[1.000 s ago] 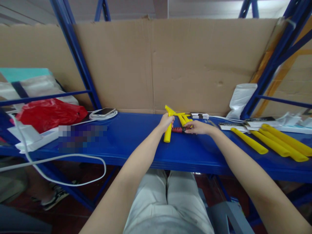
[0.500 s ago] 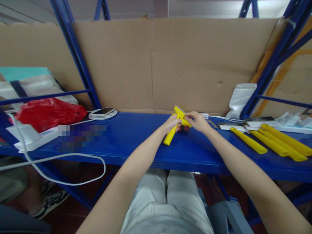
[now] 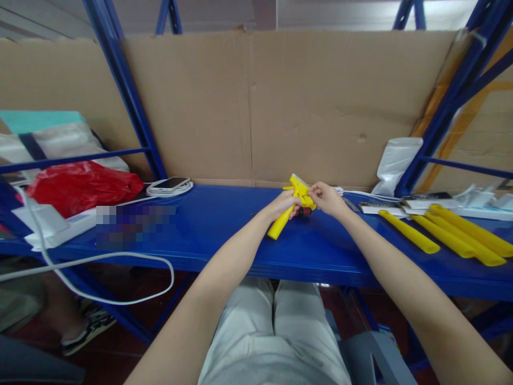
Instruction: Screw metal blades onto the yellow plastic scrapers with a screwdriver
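**Yellow tool (image 3: 282, 220) held in left hand (image 3: 287, 202), at blue table (image 3: 224, 224)**

Gripped snugly by the handle, with left fingers curled all around. Tilted, wide head up and away, round bottom end down. Cannot tell whether touching the table. At the side of the head, the right hand (image 3: 326, 198), finger and thumb bunched close together; too small to tell whether pinching something.

Poking out past the left hand, a red and black screwdriver (image 3: 305, 211), partly hidden. Over to the right, four yellow tubes (image 3: 448, 238), one a bit apart from the other three. Behind the tubes, flat white packs (image 3: 382, 209). Farther back, beside a blue post (image 3: 417, 144), a white plastic bag (image 3: 396, 164).

Well off to the left, a phone (image 3: 172, 183) on top of a coil of white cord (image 3: 176, 192). Past the phone, a shiny red bag (image 3: 84, 184). At the very back, a tall brown cardboard wall (image 3: 192, 107). Low on the left, below the table, another person's shoe (image 3: 90, 330).
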Motion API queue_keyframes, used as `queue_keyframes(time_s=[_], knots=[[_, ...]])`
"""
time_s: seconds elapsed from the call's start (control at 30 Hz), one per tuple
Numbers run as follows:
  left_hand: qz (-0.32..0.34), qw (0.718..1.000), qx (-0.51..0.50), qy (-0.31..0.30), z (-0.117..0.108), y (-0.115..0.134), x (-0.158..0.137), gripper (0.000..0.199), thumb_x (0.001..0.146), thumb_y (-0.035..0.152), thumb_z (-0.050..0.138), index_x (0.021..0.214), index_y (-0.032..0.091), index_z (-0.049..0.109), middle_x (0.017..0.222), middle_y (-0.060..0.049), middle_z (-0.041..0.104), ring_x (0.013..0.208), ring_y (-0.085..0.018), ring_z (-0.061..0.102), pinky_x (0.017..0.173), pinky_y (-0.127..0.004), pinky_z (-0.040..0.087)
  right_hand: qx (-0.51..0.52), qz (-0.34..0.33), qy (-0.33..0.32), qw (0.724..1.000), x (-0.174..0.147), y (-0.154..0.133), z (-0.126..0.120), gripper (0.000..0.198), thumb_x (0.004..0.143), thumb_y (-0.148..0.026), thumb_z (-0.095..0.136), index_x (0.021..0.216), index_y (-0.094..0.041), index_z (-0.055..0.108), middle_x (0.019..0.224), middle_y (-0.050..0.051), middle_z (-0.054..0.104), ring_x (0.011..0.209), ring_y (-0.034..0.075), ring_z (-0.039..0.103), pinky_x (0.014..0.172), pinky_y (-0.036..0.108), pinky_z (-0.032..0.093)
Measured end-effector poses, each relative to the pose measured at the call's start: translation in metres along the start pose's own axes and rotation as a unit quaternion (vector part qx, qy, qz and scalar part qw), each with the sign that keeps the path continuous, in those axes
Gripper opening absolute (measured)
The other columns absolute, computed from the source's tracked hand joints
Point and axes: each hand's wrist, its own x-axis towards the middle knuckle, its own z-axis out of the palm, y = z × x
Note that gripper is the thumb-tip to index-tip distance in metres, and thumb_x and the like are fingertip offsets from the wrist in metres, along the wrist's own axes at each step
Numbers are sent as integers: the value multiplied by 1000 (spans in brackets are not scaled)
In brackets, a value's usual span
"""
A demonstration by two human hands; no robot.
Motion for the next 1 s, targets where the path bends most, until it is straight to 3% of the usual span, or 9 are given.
queue_keyframes(time_s=[0.33,0.5,0.63,0.87,1.0], knots=[[-6,999,-3,43,-3,0,-1,18,72,2,48,81,17,50,43,8,40,30,-7,36,37,-19,29,-41,-7,6,999,2,3,2,5,82,-24,50,77,-22,51,61,0,61,56,15,55,59,24,39],[-7,996,-20,83,-6,-1,-1,19,70,2,49,81,17,52,42,8,38,31,-8,34,38,-20,30,-113,26,93,989,10,22,-16,8,85,-24,50,83,-20,57,73,7,68,69,20,62,66,28,43],[-6,996,-25,85,-5,0,-3,19,70,2,50,82,17,55,42,8,38,32,-8,34,40,-20,30,-205,116,156,959,14,58,-39,21,86,-22,46,96,-15,63,92,17,70,85,27,64,75,34,46],[-21,995,-19,92,-5,-1,-2,17,72,5,53,82,18,52,43,8,38,32,-8,35,40,-21,30,-329,215,38,919,10,111,-51,37,82,-10,40,99,1,71,103,29,66,103,34,62,89,39,47],[-24,996,-19,88,-6,-1,-1,16,73,5,54,81,18,51,44,9,39,32,-8,36,40,-21,29,-337,167,-2,927,9,116,-41,39,79,-9,42,100,2,73,105,31,66,104,35,64,91,41,48]])
